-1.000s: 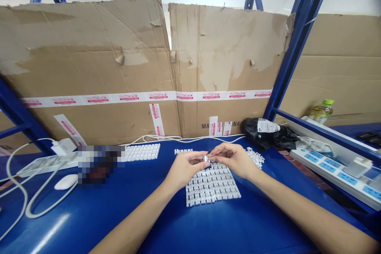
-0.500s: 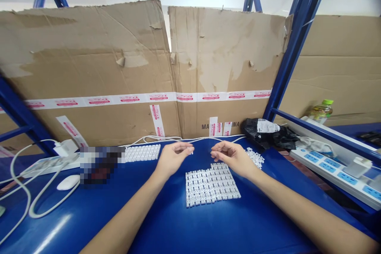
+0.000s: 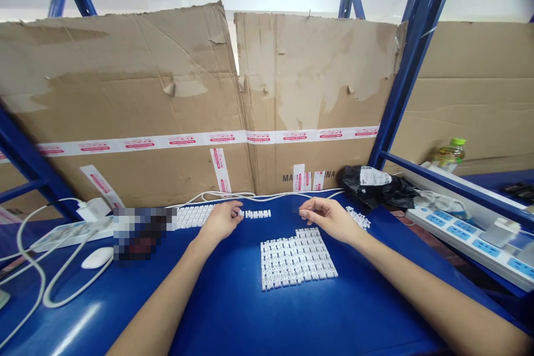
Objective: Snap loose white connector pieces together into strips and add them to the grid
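Our left hand [image 3: 220, 221] rests behind the clip grid [image 3: 298, 260], its fingers [image 3: 238, 213] lying fairly flat against the end of a short clip row [image 3: 255, 214]. Our right hand [image 3: 329, 219], also behind the grid, curls its fingers [image 3: 306, 212] narrowly around nothing, near a loose clip pile [image 3: 357, 218]. The grid lies on the table [image 3: 217, 311].
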A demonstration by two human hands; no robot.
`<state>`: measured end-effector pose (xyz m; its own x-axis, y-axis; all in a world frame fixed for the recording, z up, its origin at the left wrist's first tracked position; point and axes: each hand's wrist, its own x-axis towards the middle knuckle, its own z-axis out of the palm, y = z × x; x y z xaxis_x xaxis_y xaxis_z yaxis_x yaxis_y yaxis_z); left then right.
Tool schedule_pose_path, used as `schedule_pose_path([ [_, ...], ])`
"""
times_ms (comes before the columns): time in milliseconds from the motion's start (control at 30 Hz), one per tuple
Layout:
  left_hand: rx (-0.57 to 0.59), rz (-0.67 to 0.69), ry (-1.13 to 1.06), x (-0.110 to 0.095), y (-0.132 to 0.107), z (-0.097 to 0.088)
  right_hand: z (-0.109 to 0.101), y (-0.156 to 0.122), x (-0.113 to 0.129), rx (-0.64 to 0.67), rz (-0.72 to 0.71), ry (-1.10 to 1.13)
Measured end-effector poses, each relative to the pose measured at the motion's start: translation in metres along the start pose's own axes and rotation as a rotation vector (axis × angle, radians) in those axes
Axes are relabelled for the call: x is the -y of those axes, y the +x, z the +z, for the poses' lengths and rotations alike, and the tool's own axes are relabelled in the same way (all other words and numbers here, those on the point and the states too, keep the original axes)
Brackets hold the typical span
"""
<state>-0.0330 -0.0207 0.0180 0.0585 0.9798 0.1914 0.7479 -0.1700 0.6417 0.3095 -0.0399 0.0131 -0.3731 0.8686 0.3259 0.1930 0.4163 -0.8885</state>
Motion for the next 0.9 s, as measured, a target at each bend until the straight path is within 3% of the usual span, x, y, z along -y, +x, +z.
schedule_pose_path([
  [333, 0.102, 0.140, 0.053, 0.004, 0.005, 0.003, -0.005, 0.000, -0.002, 0.051, -0.073, -0.188],
  [567, 0.078, 0.186, 0.058, 0.009, 0.007, 0.003, -0.013, 0.001, -0.003, 0.058, -0.150, -0.329],
  [700, 0.121, 0.216, 0.066, 0.010, 0.007, 0.003, -0.016, 0.001, -0.002, 0.069, -0.154, -0.367],
  [833, 0.196, 0.262, 0.156, 0.009, 0.007, -0.002, -0.021, 0.002, -0.001, 0.105, -0.158, -0.461],
  [900, 0.172, 0.297, 0.214, 0.004, 0.004, -0.001, -0.028, 0.003, -0.001, 0.114, -0.183, -0.556],
])
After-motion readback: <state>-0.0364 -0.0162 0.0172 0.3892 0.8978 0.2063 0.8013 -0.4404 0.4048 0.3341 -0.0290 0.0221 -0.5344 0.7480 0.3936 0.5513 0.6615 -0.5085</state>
